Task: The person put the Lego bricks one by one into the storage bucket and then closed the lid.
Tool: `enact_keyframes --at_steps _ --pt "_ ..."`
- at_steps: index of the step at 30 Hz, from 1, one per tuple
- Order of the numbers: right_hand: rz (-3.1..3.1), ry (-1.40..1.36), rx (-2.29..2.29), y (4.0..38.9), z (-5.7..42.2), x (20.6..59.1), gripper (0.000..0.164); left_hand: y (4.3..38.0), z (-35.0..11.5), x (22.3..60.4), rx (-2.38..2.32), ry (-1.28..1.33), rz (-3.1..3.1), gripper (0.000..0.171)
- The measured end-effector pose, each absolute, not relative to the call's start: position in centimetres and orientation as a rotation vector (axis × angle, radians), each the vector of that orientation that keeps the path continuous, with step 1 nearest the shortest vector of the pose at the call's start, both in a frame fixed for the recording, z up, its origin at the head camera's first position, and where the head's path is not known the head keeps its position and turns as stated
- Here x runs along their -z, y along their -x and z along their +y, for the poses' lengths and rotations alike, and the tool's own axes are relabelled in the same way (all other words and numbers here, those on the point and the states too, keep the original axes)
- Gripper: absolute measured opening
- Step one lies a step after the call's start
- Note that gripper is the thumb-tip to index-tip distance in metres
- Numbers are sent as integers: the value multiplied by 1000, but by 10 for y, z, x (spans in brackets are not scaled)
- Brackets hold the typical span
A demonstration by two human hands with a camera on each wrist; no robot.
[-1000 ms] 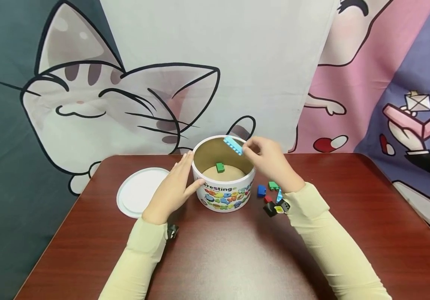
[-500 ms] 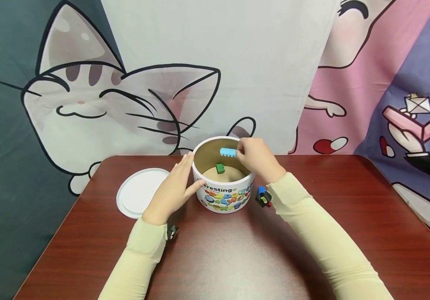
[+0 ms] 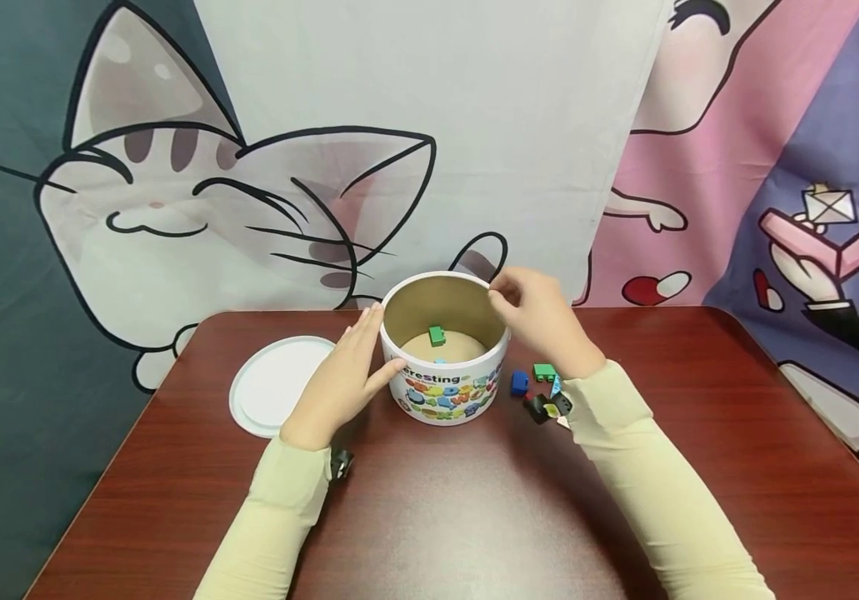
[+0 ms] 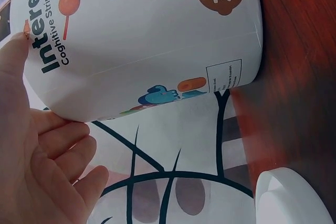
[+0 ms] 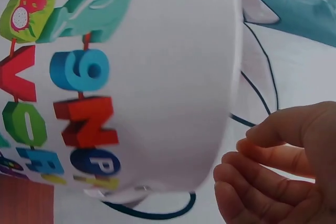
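A round white bucket (image 3: 446,400) with colourful printed letters stands without its lid on the table. My left hand (image 3: 345,377) rests against its left side, fingers straight and thumb spread along the front. At the right side of the rim is my right hand (image 3: 538,317), its fingers loosely bent. The right wrist view shows nothing between that thumb and fingers (image 5: 241,148). Inside the bucket lies a green toy brick (image 3: 437,336); a sliver of a light blue brick (image 3: 440,362) shows above the front rim, the remainder hidden by the wall.
Right of the bucket lie a blue brick (image 3: 520,383), another green brick (image 3: 544,372) and several small black and coloured pieces (image 3: 540,408), partly behind the right sleeve. The white lid (image 3: 279,385) lies flat at left. A cartoon cloth backdrop (image 3: 534,125) hangs behind the table.
The light blue brick has left my right hand and dropped into the bucket. My right hand has drawn back right to the rim; the left hand has stayed against the bucket.
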State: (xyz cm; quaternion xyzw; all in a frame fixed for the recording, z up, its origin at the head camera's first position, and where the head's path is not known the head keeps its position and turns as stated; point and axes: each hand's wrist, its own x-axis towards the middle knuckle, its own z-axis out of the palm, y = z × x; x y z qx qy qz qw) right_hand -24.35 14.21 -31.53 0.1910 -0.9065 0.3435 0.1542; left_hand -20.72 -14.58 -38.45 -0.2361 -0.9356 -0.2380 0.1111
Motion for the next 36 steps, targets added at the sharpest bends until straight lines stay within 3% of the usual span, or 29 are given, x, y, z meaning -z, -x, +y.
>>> enact_keyframes --at_steps 12,21,36 --pt "-2601 -485 -1052 223 187 328 10 207 -147 384 692 697 -2741 84" --pt "-2853 -569 -823 209 223 346 19 208 -146 385 705 692 -2742 83" --pt "-3037 -545 -686 209 290 390 24 208 -145 386 704 675 -2747 84"
